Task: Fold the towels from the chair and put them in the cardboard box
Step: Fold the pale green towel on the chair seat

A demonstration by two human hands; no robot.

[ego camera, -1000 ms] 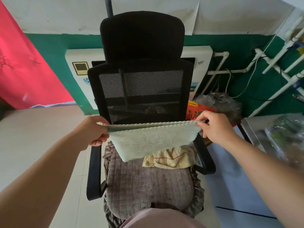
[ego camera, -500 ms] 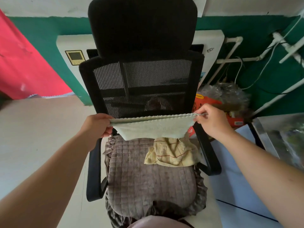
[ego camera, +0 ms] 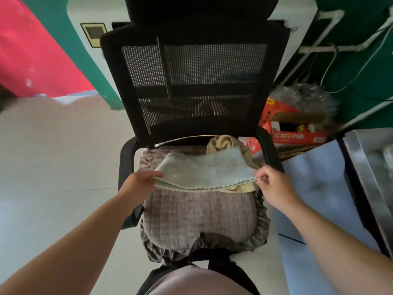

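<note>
Pale green towel [ego camera: 204,170] at frame centre, draped over chair seat [ego camera: 197,211] and cream towel [ego camera: 221,141]. Left hand [ego camera: 140,180], right hand [ego camera: 271,184] pinching near corners. Risk: thin pinch slipping, fold skewing on lumpy cream towel beneath.

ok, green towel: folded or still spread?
Folded once. The green towel shows two layers at its near edge, pinched at the corners by the left hand and right hand, draped over the chair seat.

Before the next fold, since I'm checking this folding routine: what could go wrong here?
The light green towel lies partly over the crumpled yellow towel, so the fold may come out lumpy or drag it along. The right hand only pinches one corner while the left hand holds the other; that edge could slip.
</note>
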